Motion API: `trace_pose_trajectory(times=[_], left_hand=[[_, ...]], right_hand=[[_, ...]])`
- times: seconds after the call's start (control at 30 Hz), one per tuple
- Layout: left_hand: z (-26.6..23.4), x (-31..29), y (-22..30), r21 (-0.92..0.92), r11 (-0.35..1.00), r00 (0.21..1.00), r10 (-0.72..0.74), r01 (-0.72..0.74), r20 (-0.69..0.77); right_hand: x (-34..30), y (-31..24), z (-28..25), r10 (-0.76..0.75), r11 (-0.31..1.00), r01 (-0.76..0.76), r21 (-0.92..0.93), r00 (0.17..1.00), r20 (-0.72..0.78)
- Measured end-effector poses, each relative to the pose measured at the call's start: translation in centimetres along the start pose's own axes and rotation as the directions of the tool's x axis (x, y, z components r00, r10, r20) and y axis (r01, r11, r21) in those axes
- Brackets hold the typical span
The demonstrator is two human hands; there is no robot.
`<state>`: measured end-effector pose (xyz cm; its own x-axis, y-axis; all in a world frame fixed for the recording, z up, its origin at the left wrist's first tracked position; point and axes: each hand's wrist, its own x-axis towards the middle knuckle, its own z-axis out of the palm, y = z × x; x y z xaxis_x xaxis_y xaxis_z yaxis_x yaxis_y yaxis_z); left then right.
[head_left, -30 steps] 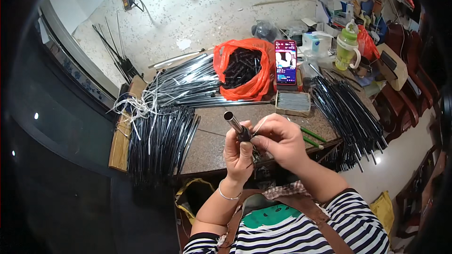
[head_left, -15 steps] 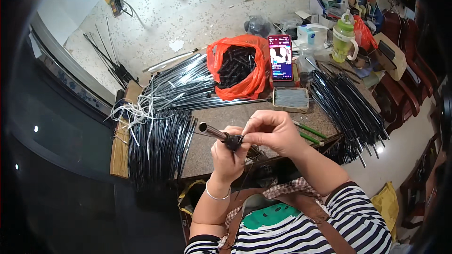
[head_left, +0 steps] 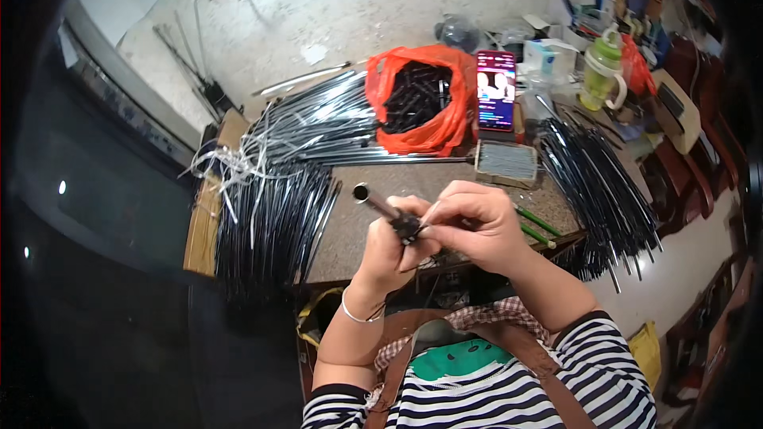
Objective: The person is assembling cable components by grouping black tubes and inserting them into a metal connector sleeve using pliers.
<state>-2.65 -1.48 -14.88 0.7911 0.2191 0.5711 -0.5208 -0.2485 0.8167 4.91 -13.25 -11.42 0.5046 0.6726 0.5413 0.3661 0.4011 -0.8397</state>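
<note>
In front of my chest, my left hand (head_left: 385, 253) is closed around a metal tube with a black fitting. The tube (head_left: 377, 203) tilts up and away to the left, its round open end facing up. The black fitting (head_left: 406, 227) sits at its lower end, between my left thumb and fingers. My right hand (head_left: 483, 227) meets it from the right, thumb and forefinger pinched together at the fitting's edge. What those fingertips hold, if anything, is too small to make out. Both hands are over the table's front edge.
A red plastic bag (head_left: 459, 123) of small black pieces stands at the back, beside a lit phone (head_left: 496, 94). A box of thin grey pins (head_left: 507, 160) sits before the phone. Dark rods (head_left: 270, 226) lie left, more rods (head_left: 600, 191) right. Green handles (head_left: 539, 232) lie near my right hand.
The whole view has shifted, with the table's things now a little further right and higher. Both hands stay together at the black fitting, and the tube has turned slightly.
</note>
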Motion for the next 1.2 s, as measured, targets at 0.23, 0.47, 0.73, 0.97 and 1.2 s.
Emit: trace_pose_trajectory(times=[0.23,0.47,0.73,0.97,1.2], left_hand=[[0.7,0.3,1.6,0.004,0.996,0.970,-0.088,0.089,0.225],[2.9,0.2,0.5,-0.201,0.979,0.987,-0.015,-0.018,-0.161],[0.6,0.4,2.9,0.081,0.993,0.980,0.102,-0.090,-0.171],[-1.2,-1.2,1.9,-0.161,0.986,0.924,-0.102,0.045,-0.368],[-0.6,0.0,2.1,-0.095,0.986,0.990,-0.140,0.136,-0.032]], right_hand=[[-0.6,-0.9,-0.5,0.185,0.982,-0.184,-0.042,0.982,0.020],[-0.7,-1.6,-0.2,-0.530,0.505,0.467,-0.726,0.831,0.166],[-3.2,-0.3,-1.5,-0.529,0.658,0.454,-0.601,0.847,0.060],[-9.4,4.6,-6.6,0.192,0.381,-0.166,-0.910,0.977,-0.097],[-11.4,6.5,-7.3,0.434,0.697,-0.379,-0.609,0.899,-0.062]])
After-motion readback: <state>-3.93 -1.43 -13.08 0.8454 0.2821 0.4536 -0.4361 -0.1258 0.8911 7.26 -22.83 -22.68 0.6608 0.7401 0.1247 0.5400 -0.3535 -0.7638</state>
